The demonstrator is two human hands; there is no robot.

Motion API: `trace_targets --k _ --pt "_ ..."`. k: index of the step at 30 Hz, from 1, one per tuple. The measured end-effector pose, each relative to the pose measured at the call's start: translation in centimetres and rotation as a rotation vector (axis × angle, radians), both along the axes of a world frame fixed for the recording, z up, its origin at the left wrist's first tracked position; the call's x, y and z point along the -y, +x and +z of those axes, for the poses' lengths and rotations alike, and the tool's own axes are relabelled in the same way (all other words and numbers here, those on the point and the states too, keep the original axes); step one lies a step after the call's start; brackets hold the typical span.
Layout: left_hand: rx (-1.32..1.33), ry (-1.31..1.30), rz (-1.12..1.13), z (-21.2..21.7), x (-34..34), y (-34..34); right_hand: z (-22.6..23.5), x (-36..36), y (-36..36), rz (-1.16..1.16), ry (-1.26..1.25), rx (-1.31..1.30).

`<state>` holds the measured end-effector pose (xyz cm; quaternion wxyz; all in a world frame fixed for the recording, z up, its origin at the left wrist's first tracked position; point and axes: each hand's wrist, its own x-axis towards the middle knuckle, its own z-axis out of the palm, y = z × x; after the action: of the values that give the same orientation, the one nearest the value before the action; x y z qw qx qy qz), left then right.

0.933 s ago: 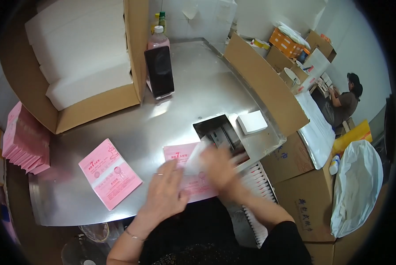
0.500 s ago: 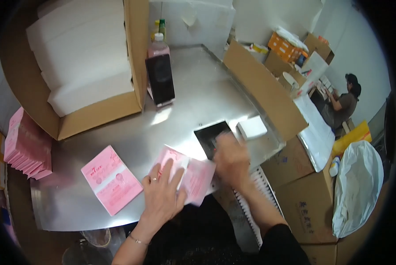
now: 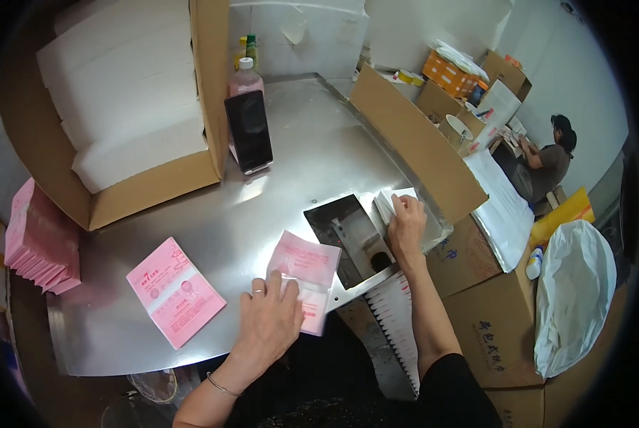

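Observation:
My left hand (image 3: 269,317) lies palm down with its fingers extended on a pink printed plastic bag (image 3: 306,255) with a pale clear band, near the front edge of the metal table. My right hand (image 3: 408,227), farther right, has its fingers and thumb closed on a small stack of folded white tissues (image 3: 385,205) beside a rectangular opening in the table. A metal chute (image 3: 358,239) shows inside that opening. To the left of my left hand rests a flat pile of the same pink bags (image 3: 176,292).
A large carton (image 3: 155,192) of white tissue stacks stands at the back left, with bundled pink bags (image 3: 41,239) beside it. A phone (image 3: 249,132) leans on a bottle (image 3: 246,77). Cartons (image 3: 487,321) and a white plastic sack (image 3: 575,299) stand right. A person (image 3: 551,157) sits beyond.
My right hand has moved from over the opening to the white tissue stack and taken hold of it. Under my left hand the pink bag has turned and spread away from me.

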<state>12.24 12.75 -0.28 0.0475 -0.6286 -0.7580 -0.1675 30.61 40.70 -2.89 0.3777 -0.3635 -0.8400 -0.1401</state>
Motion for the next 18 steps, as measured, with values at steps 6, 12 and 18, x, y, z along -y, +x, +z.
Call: trace_targets --k 6,12,18 --pt "0.281 0.070 0.055 -0.7 1.0 -2.0 2.1 16.4 -4.0 0.894 -0.335 0.323" --pt "0.222 0.160 -0.051 0.0 0.9 -0.4 0.6 12.8 -9.9 0.514 -0.347 0.455" --pt "0.310 0.202 -0.212 -0.6 3.6 -1.8 -2.8 4.8 -5.8 0.237 -0.631 0.238"
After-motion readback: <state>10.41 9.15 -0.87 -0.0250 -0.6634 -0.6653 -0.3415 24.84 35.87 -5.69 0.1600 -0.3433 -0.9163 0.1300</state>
